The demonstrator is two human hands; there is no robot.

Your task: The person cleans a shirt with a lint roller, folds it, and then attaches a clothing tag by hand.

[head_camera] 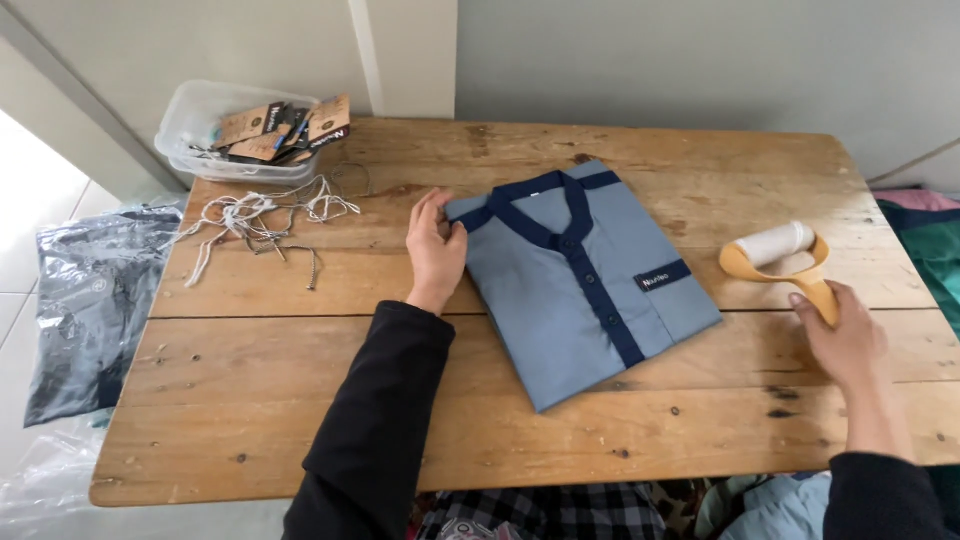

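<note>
Left hand (437, 248) lies flat and open on the folded blue shirt's (580, 275) collar corner; right hand (840, 335), off the shirt's other side, grips the lint roller (782, 258).

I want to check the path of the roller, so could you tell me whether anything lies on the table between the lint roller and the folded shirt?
Nothing visible does. The right hand holds the lint roller by its handle, and only bare table separates it from the folded shirt, whose far corner the left hand touches.
</note>
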